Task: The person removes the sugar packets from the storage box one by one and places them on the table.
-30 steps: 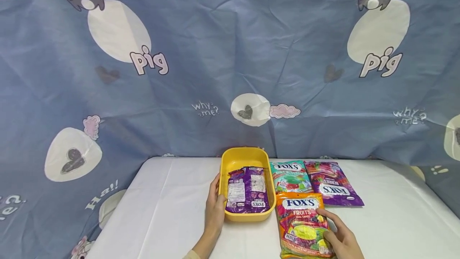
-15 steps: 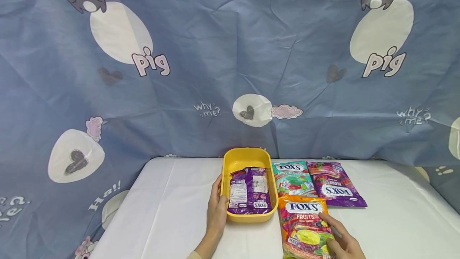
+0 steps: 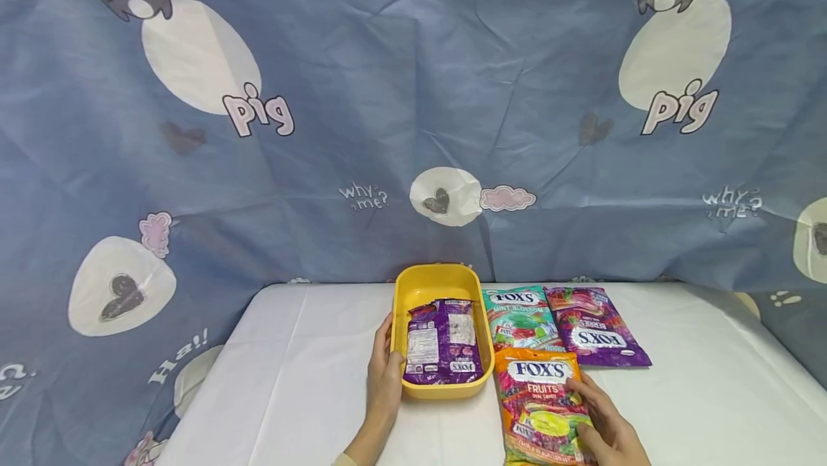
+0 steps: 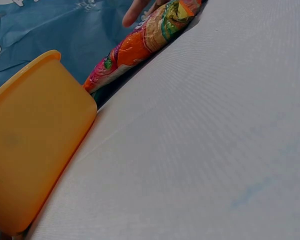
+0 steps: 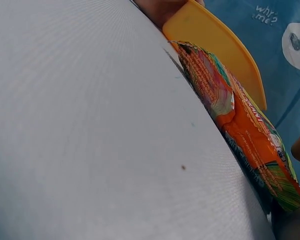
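Tub (image 3: pixel 448 392) is gripped by left hand (image 3: pixel 385 373) at eight o'clock; bag (image 3: pixel 539 408) touched by right hand (image 3: pixel 610 423) at three, clamping unclear.

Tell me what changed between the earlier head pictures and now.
Under the right hand, the orange bag has shifted slightly nearer, baring a little more of the green bag. Nothing was let go. The left hand still holds the yellow tray; the purple packet inside looks unmoved.
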The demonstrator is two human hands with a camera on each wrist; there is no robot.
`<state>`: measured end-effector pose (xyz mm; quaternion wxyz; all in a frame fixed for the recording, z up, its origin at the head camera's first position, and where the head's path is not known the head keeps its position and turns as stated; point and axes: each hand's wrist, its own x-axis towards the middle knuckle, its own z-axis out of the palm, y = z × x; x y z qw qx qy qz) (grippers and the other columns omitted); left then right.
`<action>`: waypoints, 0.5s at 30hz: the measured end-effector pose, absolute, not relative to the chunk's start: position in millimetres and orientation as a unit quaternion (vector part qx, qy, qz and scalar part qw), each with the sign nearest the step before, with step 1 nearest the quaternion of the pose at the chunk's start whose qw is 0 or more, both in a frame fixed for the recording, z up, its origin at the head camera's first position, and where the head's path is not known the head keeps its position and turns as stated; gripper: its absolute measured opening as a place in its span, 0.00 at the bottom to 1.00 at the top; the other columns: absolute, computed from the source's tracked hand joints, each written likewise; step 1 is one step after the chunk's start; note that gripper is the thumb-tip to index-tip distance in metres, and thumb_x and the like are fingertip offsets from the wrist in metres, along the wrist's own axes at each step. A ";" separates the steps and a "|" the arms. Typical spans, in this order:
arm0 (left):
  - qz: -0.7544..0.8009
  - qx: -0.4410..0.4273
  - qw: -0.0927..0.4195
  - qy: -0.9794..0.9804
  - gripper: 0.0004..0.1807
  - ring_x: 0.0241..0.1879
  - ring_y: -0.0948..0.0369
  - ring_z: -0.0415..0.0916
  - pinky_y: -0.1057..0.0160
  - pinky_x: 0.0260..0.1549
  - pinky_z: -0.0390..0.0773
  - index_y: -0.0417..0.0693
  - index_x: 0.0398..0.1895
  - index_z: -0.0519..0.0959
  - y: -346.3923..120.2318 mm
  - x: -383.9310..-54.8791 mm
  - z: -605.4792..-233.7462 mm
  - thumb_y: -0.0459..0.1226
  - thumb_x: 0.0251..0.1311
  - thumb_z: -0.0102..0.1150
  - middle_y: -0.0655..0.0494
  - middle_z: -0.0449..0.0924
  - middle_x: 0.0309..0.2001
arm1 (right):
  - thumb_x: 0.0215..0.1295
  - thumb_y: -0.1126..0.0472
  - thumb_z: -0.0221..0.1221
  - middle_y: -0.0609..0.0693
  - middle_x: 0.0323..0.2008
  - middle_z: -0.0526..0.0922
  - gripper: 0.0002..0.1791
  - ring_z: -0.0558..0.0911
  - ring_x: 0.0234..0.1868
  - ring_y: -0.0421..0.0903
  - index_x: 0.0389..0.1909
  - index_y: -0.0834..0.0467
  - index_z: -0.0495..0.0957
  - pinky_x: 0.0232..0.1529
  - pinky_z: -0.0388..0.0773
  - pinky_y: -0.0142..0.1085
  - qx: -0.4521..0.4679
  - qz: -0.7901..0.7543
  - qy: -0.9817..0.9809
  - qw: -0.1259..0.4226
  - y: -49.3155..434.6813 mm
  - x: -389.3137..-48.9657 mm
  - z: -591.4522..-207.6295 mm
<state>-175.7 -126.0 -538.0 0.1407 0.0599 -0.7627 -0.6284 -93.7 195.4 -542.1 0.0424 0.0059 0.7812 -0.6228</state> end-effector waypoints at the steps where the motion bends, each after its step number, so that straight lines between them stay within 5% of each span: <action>1: -0.627 0.060 0.141 -0.764 0.38 0.69 0.53 0.60 0.48 0.68 0.58 0.65 0.71 0.58 -126.0 -175.8 -538.4 0.31 0.54 0.42 0.59 0.60 0.71 | 0.63 0.66 0.50 0.61 0.74 0.44 0.31 0.63 0.50 0.11 0.68 0.55 0.60 0.48 0.75 0.21 0.006 -0.624 0.780 0.044 195.6 -93.4 -542.2; 7: -0.626 0.059 0.136 -0.766 0.38 0.69 0.52 0.59 0.47 0.68 0.57 0.63 0.71 0.57 -126.1 -176.4 -539.8 0.31 0.54 0.42 0.58 0.58 0.72 | 0.62 0.66 0.51 0.61 0.74 0.44 0.31 0.61 0.49 0.10 0.67 0.54 0.60 0.48 0.72 0.19 0.012 -0.618 0.785 0.043 196.4 -92.9 -542.5; 15: -0.626 0.057 0.141 -0.765 0.37 0.69 0.53 0.60 0.48 0.68 0.58 0.64 0.71 0.57 -126.0 -176.7 -540.0 0.31 0.55 0.42 0.59 0.58 0.72 | 0.68 0.65 0.48 0.53 0.70 0.54 0.24 0.62 0.54 0.12 0.65 0.60 0.61 0.50 0.68 0.14 -0.036 -0.596 0.801 -0.032 195.6 -92.7 -542.8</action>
